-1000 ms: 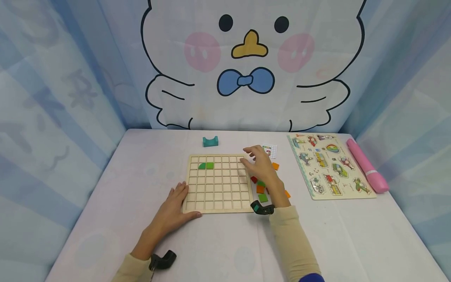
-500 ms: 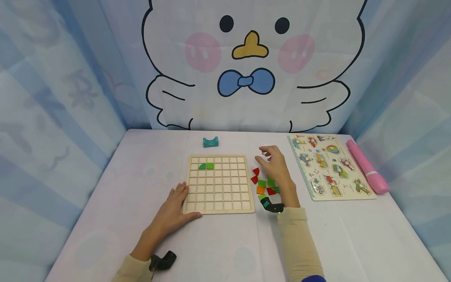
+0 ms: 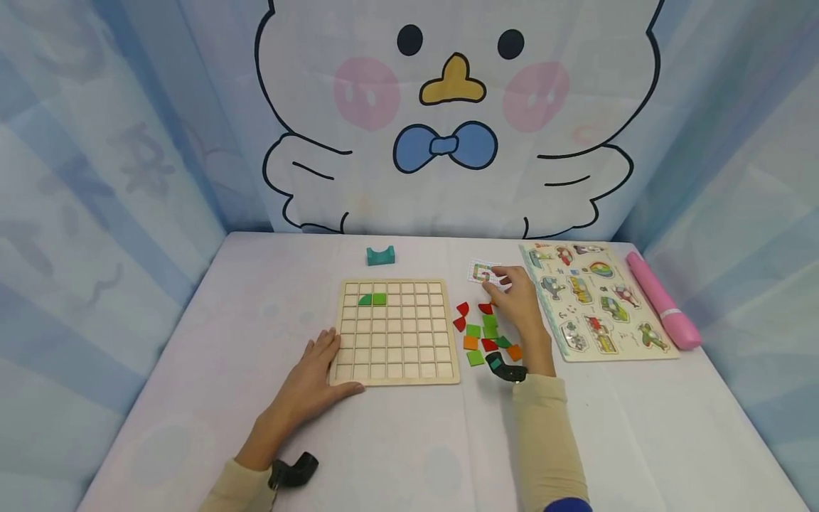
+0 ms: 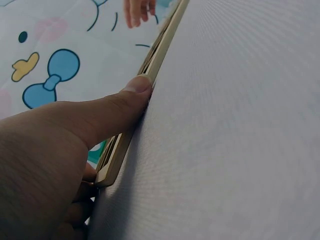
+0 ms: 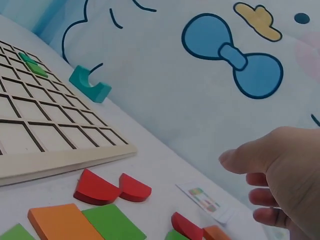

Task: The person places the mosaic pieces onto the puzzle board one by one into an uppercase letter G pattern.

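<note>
My left hand [image 3: 311,375] rests at the near left corner of a wooden grid board [image 3: 335,288]. Its thumb lies along the front edge, also visible in the left wrist view; its fingers touch the left side. A dark green curved piece [image 3: 365,300] and a light green square [image 3: 379,299] sit side by side in the board's upper left cells. To the right, my right hand [image 3: 520,300] hovers over loose pieces, fingers loosely bent and holding nothing. Its fingertips are near a small printed pattern card [image 3: 481,272], partly covered in the head view.
Red quarter-round pieces [image 5: 96,187], green squares [image 3: 475,358] and orange squares [image 3: 470,343] lie right of the board. A teal arched block [image 3: 380,256] stands behind it. Farther right are a picture puzzle board [image 3: 601,306] and a pink cylinder [image 3: 662,299].
My right hand has moved right, from over the board's upper right corner to beyond the loose pieces, uncovering many of them and most of the card. My left hand has stayed put.
</note>
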A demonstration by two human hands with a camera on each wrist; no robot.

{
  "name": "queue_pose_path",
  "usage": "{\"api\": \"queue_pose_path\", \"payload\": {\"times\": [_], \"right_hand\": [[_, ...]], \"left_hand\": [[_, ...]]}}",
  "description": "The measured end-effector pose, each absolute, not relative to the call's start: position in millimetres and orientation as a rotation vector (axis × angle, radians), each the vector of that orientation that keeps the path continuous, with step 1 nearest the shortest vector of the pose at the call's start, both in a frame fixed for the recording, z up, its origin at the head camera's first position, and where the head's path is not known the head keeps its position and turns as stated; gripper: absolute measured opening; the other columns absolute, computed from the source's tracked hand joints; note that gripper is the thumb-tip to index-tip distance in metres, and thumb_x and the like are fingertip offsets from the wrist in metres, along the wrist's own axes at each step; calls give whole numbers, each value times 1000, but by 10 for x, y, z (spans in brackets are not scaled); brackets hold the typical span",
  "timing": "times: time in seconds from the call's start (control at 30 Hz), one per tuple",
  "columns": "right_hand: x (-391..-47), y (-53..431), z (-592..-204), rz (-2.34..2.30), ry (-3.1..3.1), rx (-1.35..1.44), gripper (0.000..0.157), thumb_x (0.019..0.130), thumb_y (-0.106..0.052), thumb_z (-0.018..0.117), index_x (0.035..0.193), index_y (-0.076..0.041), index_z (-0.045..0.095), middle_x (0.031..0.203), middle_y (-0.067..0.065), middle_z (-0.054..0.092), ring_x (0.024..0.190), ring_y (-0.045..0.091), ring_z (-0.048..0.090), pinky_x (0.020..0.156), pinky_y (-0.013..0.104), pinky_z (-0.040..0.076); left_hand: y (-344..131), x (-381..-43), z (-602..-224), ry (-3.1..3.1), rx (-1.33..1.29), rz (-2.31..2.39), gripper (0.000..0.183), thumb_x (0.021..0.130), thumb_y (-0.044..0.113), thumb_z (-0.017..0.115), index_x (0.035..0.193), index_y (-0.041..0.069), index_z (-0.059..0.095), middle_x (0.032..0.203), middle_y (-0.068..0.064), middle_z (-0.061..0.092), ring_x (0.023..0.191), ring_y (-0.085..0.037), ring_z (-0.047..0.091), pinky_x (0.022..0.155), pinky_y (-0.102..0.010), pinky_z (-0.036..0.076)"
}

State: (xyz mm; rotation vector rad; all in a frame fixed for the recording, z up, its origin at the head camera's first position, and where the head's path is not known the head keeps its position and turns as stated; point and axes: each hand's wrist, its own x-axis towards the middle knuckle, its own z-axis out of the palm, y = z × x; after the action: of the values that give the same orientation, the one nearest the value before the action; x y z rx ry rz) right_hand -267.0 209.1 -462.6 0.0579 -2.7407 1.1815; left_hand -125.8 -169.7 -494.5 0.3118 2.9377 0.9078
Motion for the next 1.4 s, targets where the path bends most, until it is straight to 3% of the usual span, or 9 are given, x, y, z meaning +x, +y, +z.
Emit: {"api": "queue_pose_path", "payload": {"times": [0.6, 0.9, 1.4], "right_hand": [[-2613, 2336, -4732, 1160, -2956, -118, 52, 97, -22, 66, 143, -1, 53, 139, 22, 51, 120, 36, 50, 105, 51, 47], [-2648, 2386, -4776, 1068, -2996, -33, 34, 97, -18, 67, 123, 4, 68, 122, 22, 53, 104, 31, 48, 88, 40, 43], [-2643, 2316, -4746, 1183, -2952, -55, 28, 99, -18, 64, 121, -2, 59, 111, 17, 61, 98, 28, 54, 88, 35, 46]], "left_hand": [[-1700, -1262, -4970, 2922, 307, 908, 109, 79, 58, 77, 154, -6, 29, 164, -22, 25, 154, -38, 21, 126, -54, 19], [-1704, -1279, -4969, 2934, 313, 893, 109, 79, 58, 77, 154, -6, 30, 164, -22, 25, 154, -39, 21, 126, -54, 20], [-1707, -1273, -4949, 2930, 304, 882, 109, 80, 59, 76, 154, -6, 29, 164, -21, 25, 154, -38, 20, 126, -54, 20]]}}
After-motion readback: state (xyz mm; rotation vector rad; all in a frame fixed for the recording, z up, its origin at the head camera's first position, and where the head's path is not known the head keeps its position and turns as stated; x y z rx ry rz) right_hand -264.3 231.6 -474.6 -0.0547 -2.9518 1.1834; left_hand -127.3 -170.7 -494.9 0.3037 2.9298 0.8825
